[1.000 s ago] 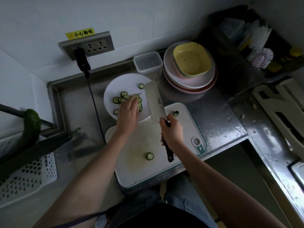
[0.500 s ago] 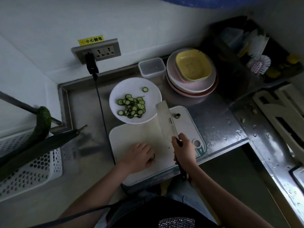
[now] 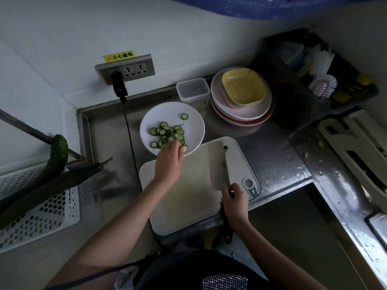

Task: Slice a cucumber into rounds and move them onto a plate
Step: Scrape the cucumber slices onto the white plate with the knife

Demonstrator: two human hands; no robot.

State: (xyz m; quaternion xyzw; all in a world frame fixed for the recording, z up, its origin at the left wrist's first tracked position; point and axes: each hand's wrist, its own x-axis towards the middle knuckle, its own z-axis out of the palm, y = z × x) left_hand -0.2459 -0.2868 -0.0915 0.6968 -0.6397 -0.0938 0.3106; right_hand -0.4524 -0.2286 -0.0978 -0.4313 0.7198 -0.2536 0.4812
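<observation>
A white plate point(image 3: 193, 124) on the steel counter holds a pile of several cucumber rounds point(image 3: 167, 132), with one lone round point(image 3: 184, 116) nearer its back. My left hand point(image 3: 168, 164) reaches over the plate's front edge, pinching a pale cucumber round point(image 3: 185, 148) at its fingertips. My right hand point(image 3: 234, 204) grips the black handle of a cleaver point(image 3: 217, 164), whose blade lies across the white cutting board point(image 3: 188, 195). A small dark cucumber end point(image 3: 225, 147) sits at the board's back edge.
Two whole cucumbers point(image 3: 52, 178) lean on a white perforated basket point(image 3: 41, 216) at left. A black cable point(image 3: 129, 139) runs from the wall outlet point(image 3: 125, 69) past the plate. A clear container point(image 3: 192, 90) and stacked dishes point(image 3: 240, 111) stand behind; a dark rack point(image 3: 314, 80) stands at right.
My left hand picked a round off the board's near side and carried it up to the plate. The cleaver has come back from the plate to the board.
</observation>
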